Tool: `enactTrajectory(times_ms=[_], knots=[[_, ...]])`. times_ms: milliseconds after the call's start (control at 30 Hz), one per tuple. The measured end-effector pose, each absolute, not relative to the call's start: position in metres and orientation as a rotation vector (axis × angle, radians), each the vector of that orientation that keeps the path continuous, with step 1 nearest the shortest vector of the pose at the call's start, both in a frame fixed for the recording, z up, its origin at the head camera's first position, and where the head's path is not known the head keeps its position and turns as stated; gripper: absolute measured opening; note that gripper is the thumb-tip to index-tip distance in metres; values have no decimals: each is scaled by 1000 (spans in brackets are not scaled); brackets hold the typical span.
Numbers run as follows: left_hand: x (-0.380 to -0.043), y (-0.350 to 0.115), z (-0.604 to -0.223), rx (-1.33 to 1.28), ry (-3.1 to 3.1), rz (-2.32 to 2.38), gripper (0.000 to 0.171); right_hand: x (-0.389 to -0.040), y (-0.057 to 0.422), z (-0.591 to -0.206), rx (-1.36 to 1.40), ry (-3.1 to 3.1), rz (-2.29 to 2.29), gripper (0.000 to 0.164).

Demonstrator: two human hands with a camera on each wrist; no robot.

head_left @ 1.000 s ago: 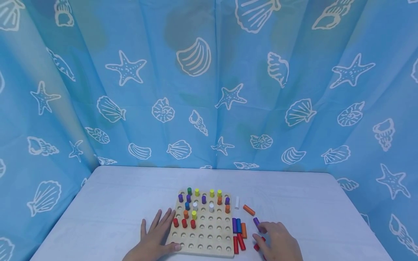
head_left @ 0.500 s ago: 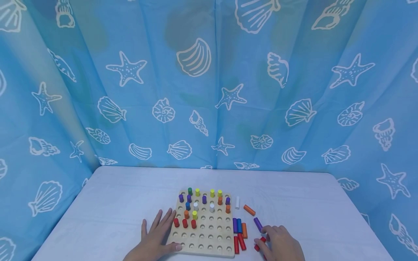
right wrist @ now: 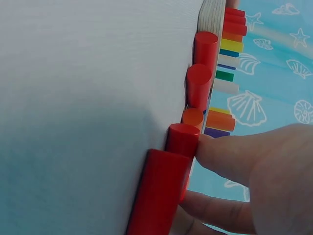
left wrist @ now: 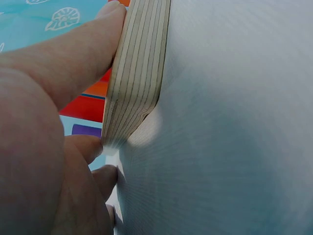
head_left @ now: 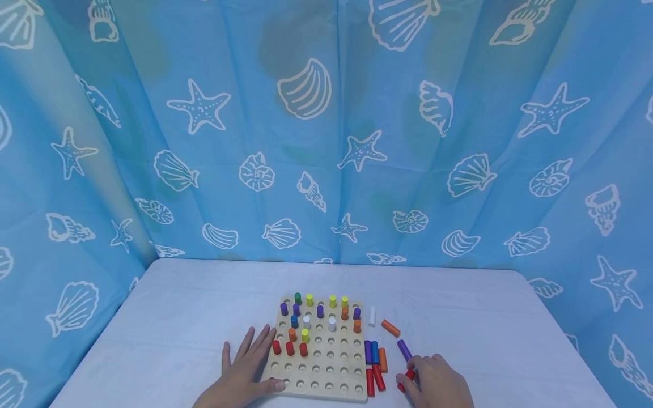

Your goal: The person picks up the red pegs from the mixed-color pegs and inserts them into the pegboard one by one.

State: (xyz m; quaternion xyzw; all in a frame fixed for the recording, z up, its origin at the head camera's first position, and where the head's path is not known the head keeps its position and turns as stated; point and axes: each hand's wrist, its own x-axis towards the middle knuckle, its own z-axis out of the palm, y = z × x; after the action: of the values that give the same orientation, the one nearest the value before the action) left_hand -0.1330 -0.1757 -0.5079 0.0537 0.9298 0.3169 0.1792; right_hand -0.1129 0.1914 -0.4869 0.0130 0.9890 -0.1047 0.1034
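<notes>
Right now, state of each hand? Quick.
Left hand: open, thumb resting on the pegboard.
Right hand: closed, pinching a red peg.

The right hand [head_left: 437, 382] has moved toward the near side of the bench [head_left: 204, 294]. One second ago its fingertips overlapped the near end of the loose purple peg [head_left: 404, 349]; by half a second ago they had drawn back, and more of that peg now shows, the fingers just beside it. The gap between thumb and forefinger, wide at first, has narrowed, and the two now pinch a red peg [head_left: 406, 379] that earlier lay between them. The head view has shifted slightly, so the shell-patterned curtain [head_left: 326, 198], the bench and the wooden pegboard [head_left: 308, 377] all appear a little farther right.
</notes>
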Motion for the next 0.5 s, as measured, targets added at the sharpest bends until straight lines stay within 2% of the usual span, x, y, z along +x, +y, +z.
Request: enactTrajectory(times_ms=[200,500], knots=[[-133,-176,-508,162,2639,894,112,-112,188,-484,41,2913,-337,47],[-134,-176,-507,137,2633,872,112,-115,177,-486,147,2863,-473,31]])
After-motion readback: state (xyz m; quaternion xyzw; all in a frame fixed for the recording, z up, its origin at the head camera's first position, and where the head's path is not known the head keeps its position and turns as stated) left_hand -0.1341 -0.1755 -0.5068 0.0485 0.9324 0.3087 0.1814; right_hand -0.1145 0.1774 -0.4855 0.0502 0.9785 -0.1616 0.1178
